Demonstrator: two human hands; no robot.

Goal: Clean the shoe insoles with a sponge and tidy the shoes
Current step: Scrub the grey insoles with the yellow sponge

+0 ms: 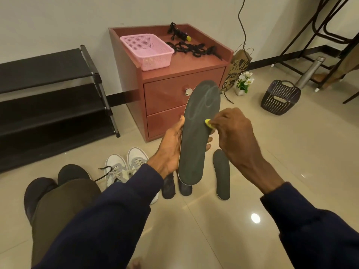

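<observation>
Out in front of me, above the tiled floor (262,171), the dark insole (198,133) stands nearly upright, toe end up. My left hand (171,146) grips it along its left edge, about halfway down. The thumb lies on the front face and the fingers curl round behind, their tips just peeking out at the right edge.

My right hand (235,131) comes in from the other side with its fingers bunched tight, pinching a small yellow sponge (208,122). Only a sliver of it shows past my fingertips, and it's pressed against the insole's face near the right edge. That's level with my left thumb. Pale curved streaks show on the upper part of the face.

Counting insoles: one in my grip, and a loose insole (222,173) flat on the tiles just below my right wrist. Two dark heel ends (168,186) poke out under the held one and look like two more, though most of each is hidden.

Shoes: two white sneakers (116,167) side by side under my left sleeve, and two dark shoes (71,171) by my knee.

Beyond them are one red cabinet (174,90), with one pink basket (147,51) and a tangle of black laces (190,48) on top. One black shoe rack (48,94) stands to its left.
</observation>
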